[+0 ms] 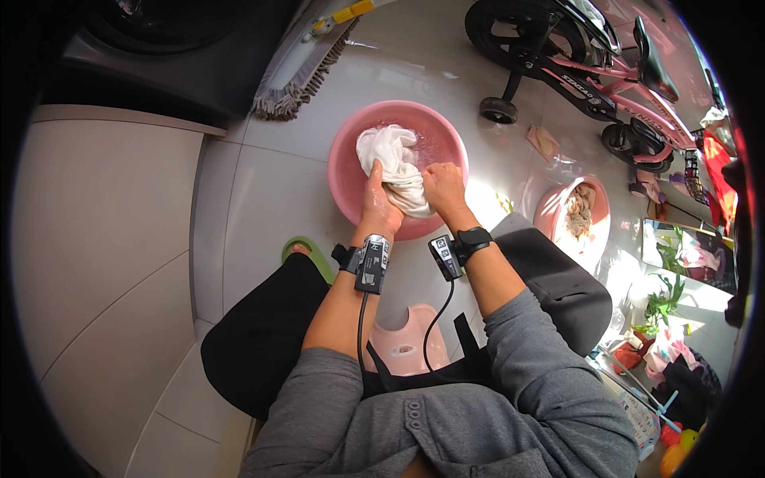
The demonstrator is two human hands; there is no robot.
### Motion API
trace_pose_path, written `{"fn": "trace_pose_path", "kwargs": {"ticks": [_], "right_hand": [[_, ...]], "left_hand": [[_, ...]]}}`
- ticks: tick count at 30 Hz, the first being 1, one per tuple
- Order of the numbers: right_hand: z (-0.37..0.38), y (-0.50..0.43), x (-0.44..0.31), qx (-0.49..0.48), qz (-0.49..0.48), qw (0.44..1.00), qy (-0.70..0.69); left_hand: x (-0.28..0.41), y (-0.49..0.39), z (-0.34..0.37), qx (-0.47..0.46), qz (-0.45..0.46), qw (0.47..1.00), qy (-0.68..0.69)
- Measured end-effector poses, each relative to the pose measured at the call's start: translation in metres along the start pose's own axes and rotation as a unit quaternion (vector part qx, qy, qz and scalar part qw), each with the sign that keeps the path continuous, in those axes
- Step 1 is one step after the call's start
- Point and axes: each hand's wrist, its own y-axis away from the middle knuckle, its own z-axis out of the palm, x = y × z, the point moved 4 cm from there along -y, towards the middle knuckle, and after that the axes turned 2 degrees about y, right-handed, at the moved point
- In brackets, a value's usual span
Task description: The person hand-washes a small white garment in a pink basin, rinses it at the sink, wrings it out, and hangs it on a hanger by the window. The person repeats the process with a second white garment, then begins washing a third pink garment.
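Observation:
A wet white cloth (388,149) is bunched up over a pink plastic basin (339,173) that stands on the floor before me. Bubbly water shows inside the basin, beyond the cloth. My left hand (379,200) grips the cloth from its left and lower side, thumb pointing up along it, skin wet. On the cloth's right side my right hand (444,186) is closed in a fist, holding its edge. Part of the cloth hangs between the two hands near the basin's front rim. Each wrist carries a strapped device with a cable.
A second pink basin (603,206) holding beige cloth stands to the right. Beyond it is a pink children's bicycle (633,89) with a training wheel (498,111). A flat mop (299,71) lies upper left, near a cabinet (107,239). A pink stool (412,340) sits below me.

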Motion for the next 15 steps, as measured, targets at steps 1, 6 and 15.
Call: {"fn": "trace_pose_path", "kwargs": {"ticks": [1,6,15], "right_hand": [[0.0,0.002,-0.002,0.036,-0.077,0.992,-0.095],[0.027,0.004,-0.003,-0.005,-0.145,0.978,-0.152],[0.055,-0.006,-0.012,-0.009,0.003,0.987,-0.16]], "left_hand": [[0.001,0.001,0.001,-0.001,-0.016,1.0,0.025],[-0.008,-0.004,-0.016,0.092,-0.16,0.982,-0.049],[-0.001,-0.036,-0.047,0.132,-0.029,0.989,-0.053]]}}
